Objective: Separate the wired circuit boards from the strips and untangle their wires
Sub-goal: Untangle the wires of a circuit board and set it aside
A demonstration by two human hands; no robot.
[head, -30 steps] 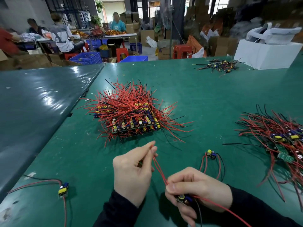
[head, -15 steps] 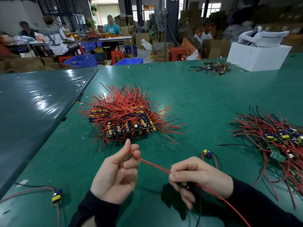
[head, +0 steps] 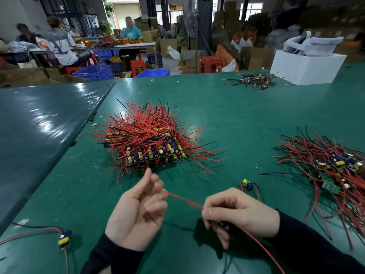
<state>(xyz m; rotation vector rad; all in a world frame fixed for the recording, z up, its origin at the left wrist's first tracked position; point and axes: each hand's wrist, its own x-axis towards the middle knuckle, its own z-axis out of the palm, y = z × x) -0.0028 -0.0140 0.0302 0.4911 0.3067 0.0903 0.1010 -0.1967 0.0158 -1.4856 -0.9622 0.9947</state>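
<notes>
Above the green table (head: 246, 119), the right hand (head: 242, 213) is gripping a small circuit board (head: 225, 224) while the left hand (head: 138, 210) is pinching its red wire (head: 185, 201), stretched between them. A heap of wired boards (head: 150, 141) is lying beyond.

One wide-angle view, worn on the person's head, looks forward and down across the green mat-covered surface (head: 227, 119). It sits close above the two hands at 6 o'clock. Toward 12 o'clock it reaches the far edge and the workshop beyond; straight lines bow near the frame's borders.
</notes>
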